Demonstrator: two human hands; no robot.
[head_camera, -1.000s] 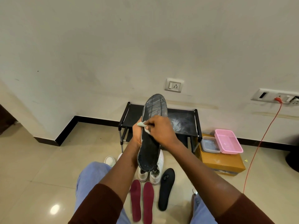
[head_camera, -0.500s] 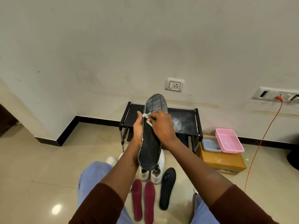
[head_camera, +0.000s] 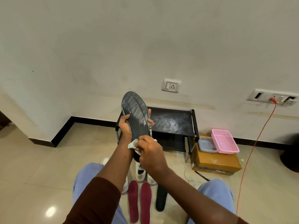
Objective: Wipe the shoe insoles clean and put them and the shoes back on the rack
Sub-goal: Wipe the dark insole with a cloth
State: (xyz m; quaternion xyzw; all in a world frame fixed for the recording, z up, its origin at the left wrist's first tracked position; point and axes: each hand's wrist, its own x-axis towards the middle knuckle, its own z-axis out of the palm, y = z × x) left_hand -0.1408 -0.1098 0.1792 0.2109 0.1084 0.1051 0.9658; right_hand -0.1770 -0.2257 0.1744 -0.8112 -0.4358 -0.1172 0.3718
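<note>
Probably light, thin and bendy dark insole (head_camera: 135, 113), best braced mid-length as gripped by curled left hand (head_camera: 125, 127), right hand (head_camera: 152, 154) pinching pale wipe (head_camera: 132, 144) at heel.

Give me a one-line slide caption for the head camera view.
Left hand holds a dark insole upright; right hand presses a cloth to its lower end.

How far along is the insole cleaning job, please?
Done: no shoes visible on the black metal rack. In hand: the left hand holds the dark grey insole, whitish smears on its toe end, while the right hand rubs a pale cloth near its heel. Left: two maroon insoles, a black insole and white shoes lie on the floor.
</note>
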